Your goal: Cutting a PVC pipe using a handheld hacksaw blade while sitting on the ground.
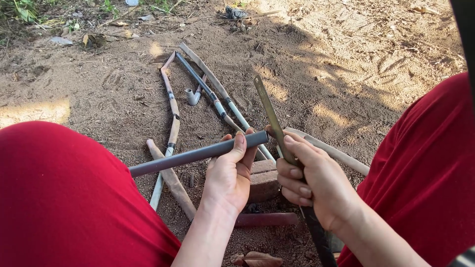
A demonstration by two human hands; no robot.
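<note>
The left hand (228,179) has its fingers wrapped around a grey pipe (198,155), whose long axis runs from 8 o'clock to 2 o'clock across the lap. The right hand (316,185) grips a flat metal blade (269,116) pointing to 11 o'clock, just beside the pipe's end at 3 o'clock. Dirty pipe pieces (173,106) lie on the sandy ground (321,59) at 12 o'clock; no containers show.

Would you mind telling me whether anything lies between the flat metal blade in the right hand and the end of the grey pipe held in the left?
Nothing visible does. The left hand holds the grey pipe, and its end sits right beside the blade gripped in the right hand.
</note>
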